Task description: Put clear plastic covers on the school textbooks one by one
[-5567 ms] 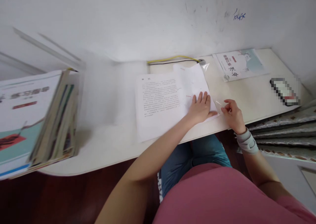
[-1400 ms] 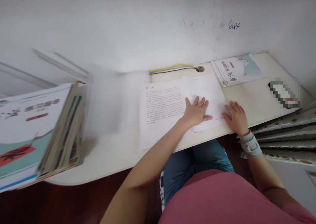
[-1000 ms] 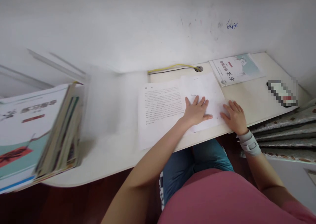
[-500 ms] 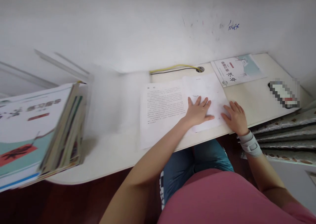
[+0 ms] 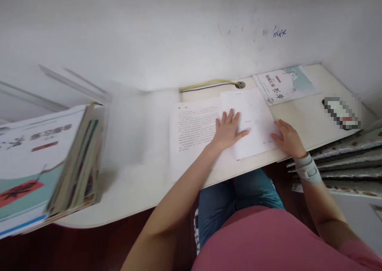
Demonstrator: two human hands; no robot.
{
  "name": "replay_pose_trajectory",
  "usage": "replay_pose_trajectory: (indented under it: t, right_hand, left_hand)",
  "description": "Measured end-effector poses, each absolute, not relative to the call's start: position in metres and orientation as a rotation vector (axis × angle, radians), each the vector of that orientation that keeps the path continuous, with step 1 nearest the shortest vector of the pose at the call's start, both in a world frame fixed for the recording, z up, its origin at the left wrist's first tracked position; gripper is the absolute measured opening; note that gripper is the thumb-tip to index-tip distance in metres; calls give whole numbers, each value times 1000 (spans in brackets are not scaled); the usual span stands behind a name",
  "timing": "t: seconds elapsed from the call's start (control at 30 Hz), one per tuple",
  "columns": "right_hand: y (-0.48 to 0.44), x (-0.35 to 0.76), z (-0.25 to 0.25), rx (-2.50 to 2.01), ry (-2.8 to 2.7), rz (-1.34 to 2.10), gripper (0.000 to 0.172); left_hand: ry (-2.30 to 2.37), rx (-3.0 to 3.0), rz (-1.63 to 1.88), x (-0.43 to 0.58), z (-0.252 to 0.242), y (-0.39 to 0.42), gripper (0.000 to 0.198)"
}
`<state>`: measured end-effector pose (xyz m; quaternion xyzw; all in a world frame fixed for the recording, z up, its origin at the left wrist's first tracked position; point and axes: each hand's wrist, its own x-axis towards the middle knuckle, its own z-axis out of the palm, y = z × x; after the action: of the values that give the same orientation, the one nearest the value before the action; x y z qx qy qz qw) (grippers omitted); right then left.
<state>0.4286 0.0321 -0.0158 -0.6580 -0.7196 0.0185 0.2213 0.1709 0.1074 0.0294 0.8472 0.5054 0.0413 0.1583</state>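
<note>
My left hand (image 5: pixel 227 129) lies flat with fingers spread, across the seam between a printed text sheet (image 5: pixel 193 127) and a smaller white sheet (image 5: pixel 250 116) that overlaps it on the right. My right hand (image 5: pixel 288 139) rests open on the right edge of that smaller sheet, near the desk's front edge. A grey wrist brace (image 5: pixel 308 168) wraps my right wrist. Neither hand holds anything.
A tall stack of books (image 5: pixel 47 163) fills the left of the white desk (image 5: pixel 134 175). A thin booklet (image 5: pixel 285 84) lies at the back right, beside a phone (image 5: pixel 342 112). A yellow cable (image 5: pixel 209 82) runs along the wall to a desk hole. Patterned fabric (image 5: pixel 343 163) lies at the right.
My left hand has slid leftward onto the printed sheet's edge. My right hand shifted slightly right along the smaller sheet. Earlier, the right hand was pinching a clear sleeve; it now lies flat.
</note>
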Motion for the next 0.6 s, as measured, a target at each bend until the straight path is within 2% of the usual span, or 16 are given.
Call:
replay_pose_trajectory:
  t: [0.23, 0.6]
  right_hand:
    - [68, 450, -12, -1795, -2136, 209, 63]
    - [65, 450, -17, -1797, -2157, 170, 60]
  left_hand:
    - [1417, 2420, 171, 172, 9, 113, 91]
    - [1408, 2509, 80, 183, 9, 103, 94]
